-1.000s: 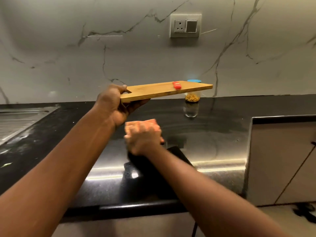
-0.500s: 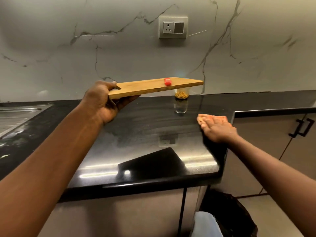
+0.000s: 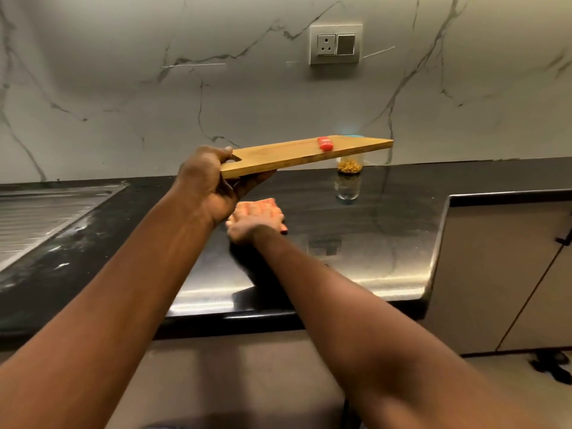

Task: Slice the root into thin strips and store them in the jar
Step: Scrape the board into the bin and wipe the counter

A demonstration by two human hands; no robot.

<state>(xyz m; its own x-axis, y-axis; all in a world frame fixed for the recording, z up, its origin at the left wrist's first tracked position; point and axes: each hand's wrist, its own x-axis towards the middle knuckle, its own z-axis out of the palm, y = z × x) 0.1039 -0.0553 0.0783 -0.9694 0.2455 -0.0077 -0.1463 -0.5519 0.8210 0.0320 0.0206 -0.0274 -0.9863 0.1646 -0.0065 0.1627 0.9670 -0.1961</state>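
The board (image 3: 297, 154) was gripped at its near end by the left hand (image 3: 207, 184) and held raised. The right hand (image 3: 253, 219) was laid flat, fingers spread, on an orange cloth (image 3: 263, 204) on the counter (image 3: 387, 230). The board's long axis was pointed rightward toward the jar (image 3: 349, 167), which was seen past its far end, by the wall, with strips inside. The jar was placed ahead and right of both hands, well apart, and the right hand was judged nearer.

left hand (image 3: 207, 184) raised, gripping the board (image 3: 309, 153); right hand (image 3: 257, 218) flat, palm down; both arms outstretched.
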